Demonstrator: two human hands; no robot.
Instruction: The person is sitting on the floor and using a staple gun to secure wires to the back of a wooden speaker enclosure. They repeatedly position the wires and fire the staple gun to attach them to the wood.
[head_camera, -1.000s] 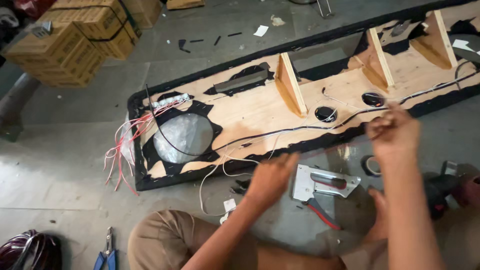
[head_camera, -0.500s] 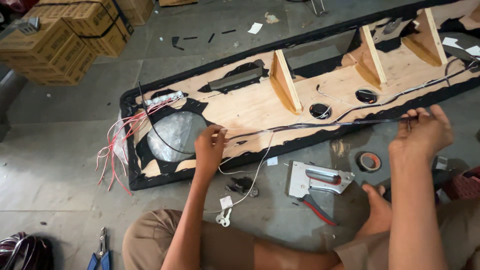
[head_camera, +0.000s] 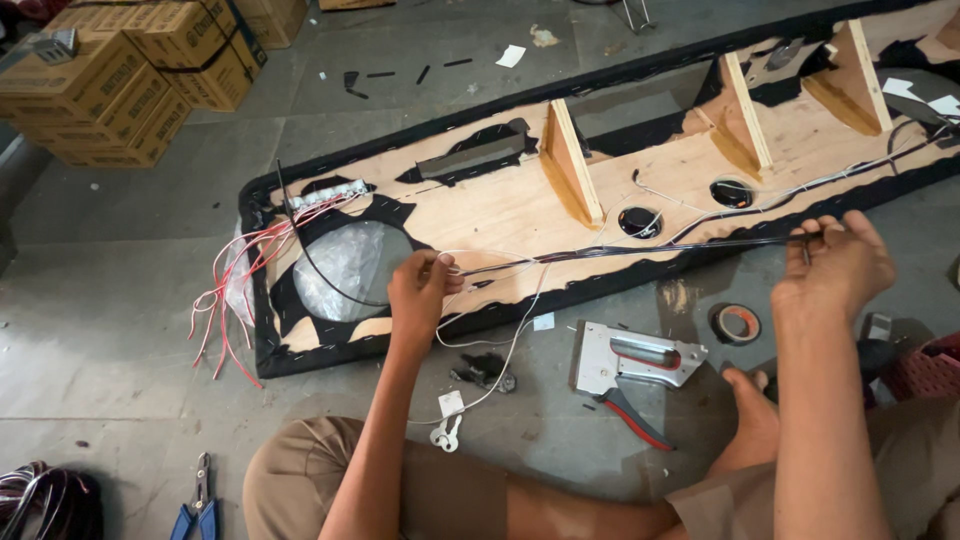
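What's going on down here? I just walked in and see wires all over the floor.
A person sitting on the floor stretches a bundle of thin wires between both hands, over a long plywood panel edged in black fabric. The left hand pinches one end near the panel's round cutout; the right hand grips the other end. A staple gun, a roll of tape and blue-handled pliers lie on the floor, untouched.
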